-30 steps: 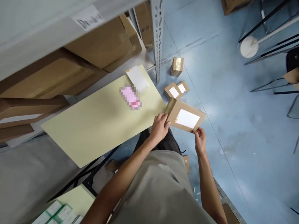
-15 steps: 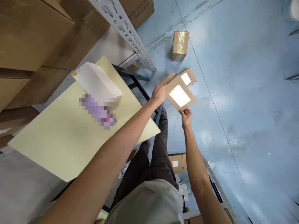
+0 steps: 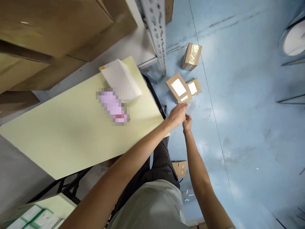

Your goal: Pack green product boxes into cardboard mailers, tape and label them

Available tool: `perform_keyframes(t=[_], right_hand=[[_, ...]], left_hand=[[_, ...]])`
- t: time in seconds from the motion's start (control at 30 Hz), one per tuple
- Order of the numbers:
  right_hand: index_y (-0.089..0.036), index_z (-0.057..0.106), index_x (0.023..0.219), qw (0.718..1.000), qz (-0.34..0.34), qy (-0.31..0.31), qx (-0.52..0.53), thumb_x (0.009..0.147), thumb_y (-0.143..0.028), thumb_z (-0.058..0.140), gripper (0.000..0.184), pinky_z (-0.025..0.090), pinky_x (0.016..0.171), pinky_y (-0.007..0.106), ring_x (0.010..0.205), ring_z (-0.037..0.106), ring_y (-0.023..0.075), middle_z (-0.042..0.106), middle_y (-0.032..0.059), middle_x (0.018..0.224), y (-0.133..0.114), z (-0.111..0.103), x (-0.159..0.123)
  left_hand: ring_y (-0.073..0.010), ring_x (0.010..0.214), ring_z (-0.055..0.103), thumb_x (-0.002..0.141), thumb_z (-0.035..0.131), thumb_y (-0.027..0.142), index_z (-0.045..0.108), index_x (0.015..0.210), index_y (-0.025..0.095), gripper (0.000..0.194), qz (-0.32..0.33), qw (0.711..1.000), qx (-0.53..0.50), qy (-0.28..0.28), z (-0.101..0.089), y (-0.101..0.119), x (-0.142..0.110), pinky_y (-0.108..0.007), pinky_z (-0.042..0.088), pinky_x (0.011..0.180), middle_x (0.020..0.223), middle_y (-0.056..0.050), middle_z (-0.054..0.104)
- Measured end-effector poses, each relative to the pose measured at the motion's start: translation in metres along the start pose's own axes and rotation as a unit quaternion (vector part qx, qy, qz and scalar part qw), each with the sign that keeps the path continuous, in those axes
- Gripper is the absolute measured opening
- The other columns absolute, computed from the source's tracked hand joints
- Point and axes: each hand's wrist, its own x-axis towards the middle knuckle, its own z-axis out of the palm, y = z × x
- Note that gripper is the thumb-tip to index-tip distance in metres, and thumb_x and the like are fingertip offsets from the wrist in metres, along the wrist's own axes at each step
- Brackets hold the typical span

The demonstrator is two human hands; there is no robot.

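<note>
My left hand is reaching out past the table corner, smeared by motion, so its finger state is unclear. Just below it is my right hand, closed with fingertips pinched together; anything between them is too small to make out. The hands are close together in the picture. Beyond them a flat cardboard box with two white labels lies low by the floor, apart from my right hand. A smaller labelled carton lies beside it, partly overlapped. My left fingers come near the flat box's lower edge in view; contact cannot be judged.
A pale yellow table at left carries a white box and a blurred-out purple item. A taped carton stands on the blue floor. A perforated shelf post and large cartons border the upper left.
The flat cardboard box has left both hands and lies beside the smaller carton. My hands have drawn back and closer together. The view has shifted, moving the table right.
</note>
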Motion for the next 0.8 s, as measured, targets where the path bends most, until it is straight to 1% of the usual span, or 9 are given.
perform_keyframes(t=[0.03,0.1,0.17,0.27,0.37,0.47,0.57,0.67,0.8], right_hand=[[-0.014,0.071,0.115,1.000,-0.009,-0.008,-0.015,0.092,-0.049,0.060,0.043,0.062,0.098,0.048,0.111,0.075,0.0315,0.081,0.0207,0.114,-0.015,-0.007,-0.014],[-0.014,0.072,0.115,0.998,-0.046,-0.025,-0.038,0.092,-0.051,0.061,0.046,0.061,0.101,0.049,0.113,0.075,0.0324,0.081,0.0222,0.120,-0.048,-0.020,-0.042],[-0.015,0.073,0.118,0.995,-0.086,-0.034,-0.039,0.092,-0.052,0.061,0.047,0.060,0.105,0.049,0.117,0.075,0.0317,0.079,0.0218,0.128,-0.082,-0.028,-0.069],[-0.016,0.074,0.118,0.987,-0.143,-0.049,-0.053,0.094,-0.053,0.061,0.046,0.061,0.102,0.049,0.117,0.076,0.0316,0.079,0.0218,0.129,-0.135,-0.026,-0.112],[-0.016,0.075,0.120,0.970,-0.211,-0.090,-0.075,0.097,-0.055,0.060,0.048,0.062,0.098,0.048,0.116,0.076,0.0314,0.079,0.0213,0.130,-0.186,-0.005,-0.166],[-0.018,0.076,0.119,0.945,-0.277,-0.152,-0.083,0.099,-0.057,0.060,0.047,0.062,0.097,0.046,0.119,0.075,0.0310,0.080,0.0196,0.129,-0.228,0.032,-0.237],[-0.020,0.077,0.118,0.910,-0.332,-0.230,-0.095,0.101,-0.058,0.061,0.045,0.062,0.099,0.046,0.120,0.075,0.0303,0.080,0.0176,0.129,-0.251,0.081,-0.319],[-0.020,0.077,0.117,0.863,-0.372,-0.322,-0.114,0.102,-0.058,0.061,0.044,0.061,0.100,0.046,0.120,0.075,0.0300,0.081,0.0163,0.128,-0.257,0.139,-0.407],[-0.021,0.079,0.115,0.779,-0.413,-0.450,-0.142,0.102,-0.057,0.063,0.042,0.060,0.103,0.046,0.118,0.076,0.0292,0.082,0.0143,0.125,-0.242,0.215,-0.524]], left_hand=[[-0.0292,0.131,0.069,0.096,0.052,0.004,0.077,0.125,0.020,0.041,0.025,0.999,-0.017,0.020,-0.007,0.019,-0.029,-0.049,0.051,0.121,0.133,-0.013,0.078],[-0.0270,0.129,0.071,0.101,0.052,0.009,0.077,0.121,0.024,0.035,0.057,0.995,-0.052,0.058,-0.026,0.049,-0.092,-0.047,0.053,0.119,0.132,-0.009,0.079],[-0.0261,0.126,0.073,0.104,0.055,0.015,0.077,0.118,0.025,0.028,0.054,0.989,-0.088,0.101,-0.046,0.065,-0.158,-0.044,0.057,0.113,0.131,-0.008,0.079],[-0.0248,0.120,0.076,0.104,0.058,0.021,0.076,0.111,0.025,0.020,0.023,0.971,-0.141,0.192,-0.073,0.064,-0.256,-0.042,0.059,0.109,0.126,-0.008,0.081],[-0.0242,0.117,0.078,0.104,0.059,0.027,0.077,0.106,0.024,0.018,-0.028,0.936,-0.183,0.298,-0.093,0.046,-0.354,-0.040,0.061,0.105,0.123,-0.009,0.082],[-0.0255,0.118,0.078,0.104,0.062,0.035,0.078,0.107,0.024,0.020,-0.068,0.889,-0.222,0.395,-0.099,0.024,-0.454,-0.039,0.062,0.102,0.124,-0.010,0.082],[-0.0266,0.118,0.078,0.102,0.065,0.041,0.079,0.106,0.024,0.022,-0.091,0.825,-0.253,0.498,-0.093,0.002,-0.554,-0.040,0.063,0.101,0.123,-0.010,0.083],[-0.0264,0.114,0.079,0.101,0.066,0.046,0.079,0.103,0.024,0.026,-0.099,0.746,-0.268,0.602,-0.080,-0.019,-0.647,-0.040,0.063,0.101,0.120,-0.011,0.083],[-0.0264,0.112,0.078,0.099,0.067,0.047,0.080,0.100,0.023,0.027,-0.112,0.638,-0.263,0.715,-0.056,-0.044,-0.766,-0.041,0.062,0.101,0.116,-0.010,0.083]])
